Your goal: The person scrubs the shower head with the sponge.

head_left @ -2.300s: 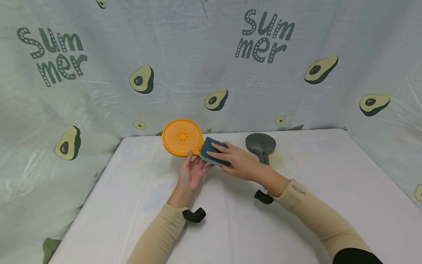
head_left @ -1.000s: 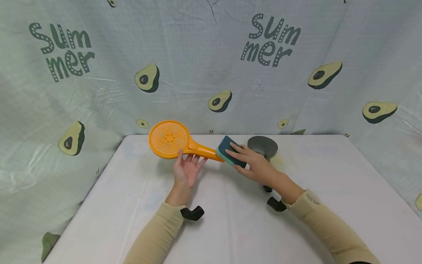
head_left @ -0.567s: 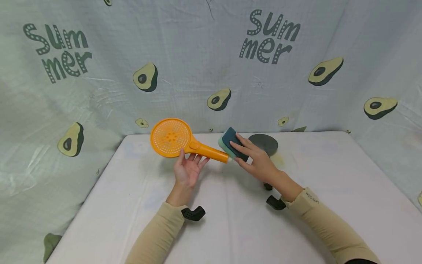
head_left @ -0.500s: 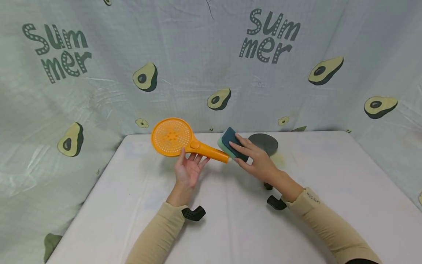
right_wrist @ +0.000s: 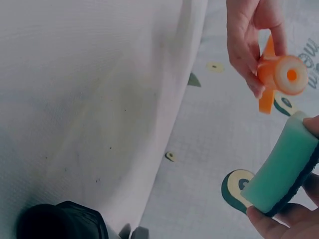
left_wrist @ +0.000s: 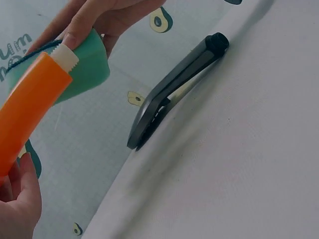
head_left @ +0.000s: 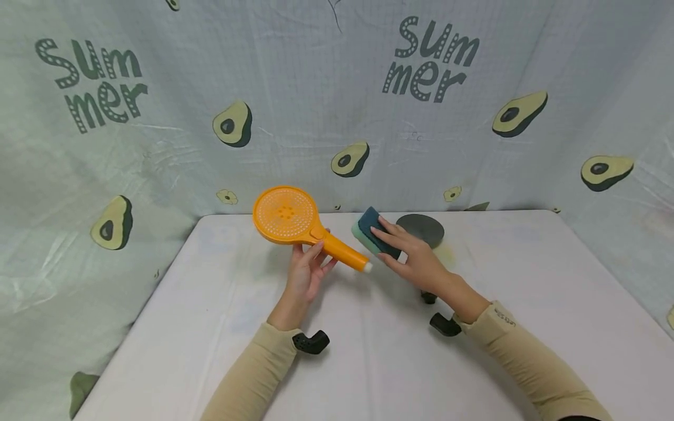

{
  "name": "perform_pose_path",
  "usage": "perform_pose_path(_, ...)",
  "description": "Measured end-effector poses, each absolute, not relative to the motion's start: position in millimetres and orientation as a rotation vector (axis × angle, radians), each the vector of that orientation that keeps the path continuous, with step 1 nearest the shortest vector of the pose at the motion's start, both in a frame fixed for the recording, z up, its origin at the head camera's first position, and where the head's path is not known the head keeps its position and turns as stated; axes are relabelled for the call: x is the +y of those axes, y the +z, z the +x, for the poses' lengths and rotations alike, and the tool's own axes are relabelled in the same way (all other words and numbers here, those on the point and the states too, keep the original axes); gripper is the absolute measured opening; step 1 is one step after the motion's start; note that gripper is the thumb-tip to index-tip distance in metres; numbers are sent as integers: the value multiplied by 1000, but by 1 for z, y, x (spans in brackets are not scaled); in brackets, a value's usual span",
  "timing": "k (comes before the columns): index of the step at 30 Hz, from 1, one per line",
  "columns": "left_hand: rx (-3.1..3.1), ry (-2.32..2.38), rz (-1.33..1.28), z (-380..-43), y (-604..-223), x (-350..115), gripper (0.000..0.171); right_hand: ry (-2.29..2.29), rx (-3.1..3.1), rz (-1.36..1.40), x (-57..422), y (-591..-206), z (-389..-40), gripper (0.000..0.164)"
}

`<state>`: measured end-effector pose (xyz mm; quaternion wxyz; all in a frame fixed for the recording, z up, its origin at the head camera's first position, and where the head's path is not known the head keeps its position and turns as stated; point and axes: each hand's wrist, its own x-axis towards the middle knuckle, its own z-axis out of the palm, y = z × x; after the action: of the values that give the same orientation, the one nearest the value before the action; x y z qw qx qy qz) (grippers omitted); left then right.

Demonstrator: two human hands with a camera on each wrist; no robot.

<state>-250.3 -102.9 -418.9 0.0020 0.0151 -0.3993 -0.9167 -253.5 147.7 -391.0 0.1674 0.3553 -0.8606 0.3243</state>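
Note:
An orange shower head with a perforated face and a white threaded end is held above the table. My left hand grips its handle just below the head, thumb across the front and fingers behind. My right hand pinches a sponge, light green foam with a dark blue scouring layer, to the right of the handle. In the right wrist view the green foam side and the handle's hollow white end show with a gap between them.
A dark grey shower head with a black threaded end lies on the white-covered table behind my right hand, partly hidden in the head view. A curtain printed with avocados and lettering hangs behind the table.
The sponge slid along the orange handle toward its end and is now off it to the right. My left thumb moved onto the handle, and the shower head turned, its white end lower.

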Motion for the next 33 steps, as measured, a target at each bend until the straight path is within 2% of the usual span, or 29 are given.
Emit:
perform_pose_path(13, -1093, -2984, -118, -252, -418, -106, 53, 917, -2439, 1027, 147, -388, -254, 55)
perform_pose_path(18, -1022, -3036, -169, -250, -418, -105, 64, 921, -2440, 1034, 146, -389, -253, 54)
perform_pose_path(24, -905, -3112, -297, -246, -416, -109, 46, 919, -2410, 1062, 145, -389, -252, 54)
perform_pose_path(27, -861, -3138, -287, -246, -416, -109, 47, 918, -2406, 1069, 145, -389, -251, 54)
perform_pose_path(33, -913, -3117, -128, -248, -419, -108, 60, 917, -2402, 1067, 145, -389, -251, 54)
